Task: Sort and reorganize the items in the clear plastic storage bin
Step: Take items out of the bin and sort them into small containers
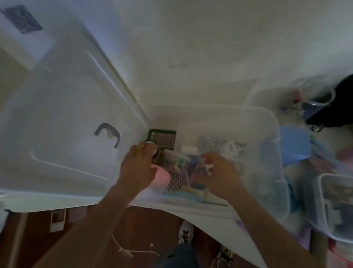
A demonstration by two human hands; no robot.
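Both hands were inside the bin (277,130). The left hand (137,164) gripped a round jar (153,151) at its left edge. The right hand (218,173) pinched small white bits (207,168).

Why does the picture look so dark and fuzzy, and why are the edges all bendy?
Head view: the light is dim and bluish, so colours look dull; the hands and bin contents are smeared by blur; the wide lens bends straight edges, like the lid at left.
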